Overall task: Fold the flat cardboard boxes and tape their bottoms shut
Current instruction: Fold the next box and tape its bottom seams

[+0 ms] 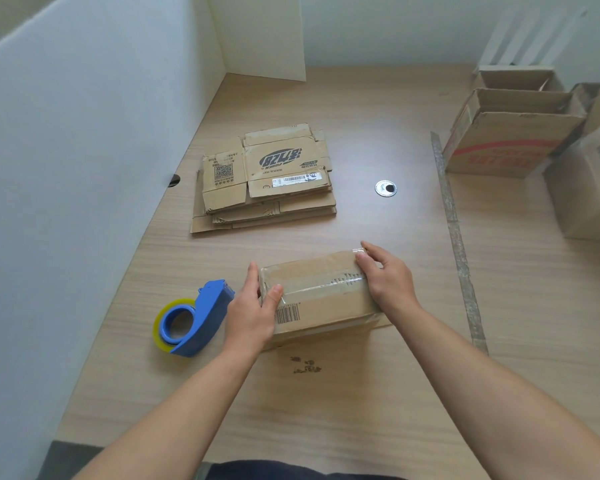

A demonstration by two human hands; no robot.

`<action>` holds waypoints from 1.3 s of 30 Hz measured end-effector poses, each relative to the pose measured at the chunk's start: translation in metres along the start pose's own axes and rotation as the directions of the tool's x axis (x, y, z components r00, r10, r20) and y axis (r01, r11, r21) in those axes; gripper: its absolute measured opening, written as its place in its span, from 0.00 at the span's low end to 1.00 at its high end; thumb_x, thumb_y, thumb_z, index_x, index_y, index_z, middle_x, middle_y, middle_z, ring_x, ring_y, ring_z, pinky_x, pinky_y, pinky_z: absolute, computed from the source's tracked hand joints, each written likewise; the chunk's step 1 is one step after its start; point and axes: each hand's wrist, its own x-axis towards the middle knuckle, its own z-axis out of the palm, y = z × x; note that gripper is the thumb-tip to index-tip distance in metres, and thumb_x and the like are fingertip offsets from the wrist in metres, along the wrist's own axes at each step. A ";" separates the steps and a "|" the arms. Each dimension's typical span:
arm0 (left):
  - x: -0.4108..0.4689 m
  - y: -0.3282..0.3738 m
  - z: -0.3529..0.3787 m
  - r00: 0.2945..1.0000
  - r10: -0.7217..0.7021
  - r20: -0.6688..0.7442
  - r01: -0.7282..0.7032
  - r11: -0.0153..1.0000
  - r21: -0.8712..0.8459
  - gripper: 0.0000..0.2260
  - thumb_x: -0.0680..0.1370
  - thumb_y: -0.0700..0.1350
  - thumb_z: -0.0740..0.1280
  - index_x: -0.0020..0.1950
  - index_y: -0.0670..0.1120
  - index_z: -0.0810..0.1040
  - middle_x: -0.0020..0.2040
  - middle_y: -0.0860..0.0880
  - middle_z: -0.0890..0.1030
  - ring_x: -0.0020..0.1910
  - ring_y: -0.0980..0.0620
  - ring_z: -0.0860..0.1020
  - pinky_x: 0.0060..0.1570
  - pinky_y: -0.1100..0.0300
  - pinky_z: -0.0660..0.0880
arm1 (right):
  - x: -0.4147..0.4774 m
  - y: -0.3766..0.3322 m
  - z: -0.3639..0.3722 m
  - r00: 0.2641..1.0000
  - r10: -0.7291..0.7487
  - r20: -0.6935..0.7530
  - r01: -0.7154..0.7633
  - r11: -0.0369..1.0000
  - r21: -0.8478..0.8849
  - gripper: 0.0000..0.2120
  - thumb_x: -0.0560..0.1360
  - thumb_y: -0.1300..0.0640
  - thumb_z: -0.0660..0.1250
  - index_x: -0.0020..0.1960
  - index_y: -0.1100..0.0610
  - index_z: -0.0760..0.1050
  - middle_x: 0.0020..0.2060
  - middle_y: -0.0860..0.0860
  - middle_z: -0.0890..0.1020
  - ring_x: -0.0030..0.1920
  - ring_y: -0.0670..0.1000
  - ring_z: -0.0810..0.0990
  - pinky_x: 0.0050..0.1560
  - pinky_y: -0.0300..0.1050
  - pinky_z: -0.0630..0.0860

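Small brown cardboard box [317, 292], folded up, sits on the light wood-grain table [361, 410] right in front of me, between my two hands. Clear tape runs along its top face, and a barcode is printed on the near left part.

My left hand [252, 313] grips the box's left end, thumb lying on the top face and fingers wrapped round the left side. My right hand [387, 278] clamps the right end, thumb on the taped seam and fingers over the far right corner. Both hands touch the box, one at each end.

Blue plastic tape dispenser with a yellowish clear roll [194, 318] lies on the table just left of my left hand, apart from the box.

Stack of flat unfolded brown cardboard boxes [264, 178] lies farther back and a bit left, well apart from the one I hold; black print and a QR code are on the top sheet.

Round metal cable grommet [386, 188] is set in the tabletop beyond my right hand. A long grey strip of tape [458, 237] is stuck down the table on the right. Open brown cartons [510, 133] stand at the far right. White partition wall [84, 150] runs along the left. Small dark scraps [305, 365] lie on the table just near of the box.
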 end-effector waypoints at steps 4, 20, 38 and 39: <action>0.001 -0.003 -0.001 0.998 -0.067 -0.009 0.067 0.998 -0.003 0.29 0.82 0.58 0.62 0.81 0.50 0.60 0.74 0.47 0.72 0.73 0.47 0.69 0.70 0.50 0.68 | -0.014 0.005 -0.009 0.995 0.068 0.079 -0.080 0.986 0.148 0.25 0.81 0.48 0.66 0.76 0.49 0.67 0.63 0.43 0.76 0.63 0.45 0.75 0.68 0.43 0.68; -0.007 0.008 -0.003 0.999 0.014 0.029 -0.014 1.000 0.008 0.20 0.81 0.51 0.66 0.73 0.54 0.72 0.55 0.55 0.83 0.57 0.52 0.80 0.58 0.53 0.76 | -0.041 0.014 0.001 0.996 -0.069 -0.050 0.060 0.987 -0.151 0.14 0.76 0.46 0.71 0.59 0.49 0.80 0.48 0.45 0.82 0.51 0.49 0.77 0.51 0.44 0.71; -0.012 0.030 -0.014 0.995 0.076 -0.071 -0.099 0.903 -0.419 0.30 0.71 0.61 0.71 0.71 0.55 0.71 0.60 0.54 0.75 0.60 0.58 0.75 0.64 0.52 0.75 | -0.028 -0.007 -0.042 0.944 0.234 0.231 -0.321 0.806 0.497 0.14 0.82 0.45 0.62 0.60 0.50 0.80 0.53 0.45 0.86 0.52 0.46 0.82 0.52 0.49 0.77; -0.010 0.030 -0.013 0.996 0.068 -0.065 -0.089 0.906 -0.414 0.31 0.69 0.65 0.69 0.70 0.56 0.72 0.61 0.53 0.75 0.60 0.58 0.75 0.65 0.51 0.74 | -0.028 -0.007 -0.043 0.949 0.216 0.228 -0.304 0.812 0.498 0.13 0.82 0.48 0.63 0.63 0.51 0.79 0.55 0.46 0.85 0.54 0.46 0.82 0.51 0.48 0.77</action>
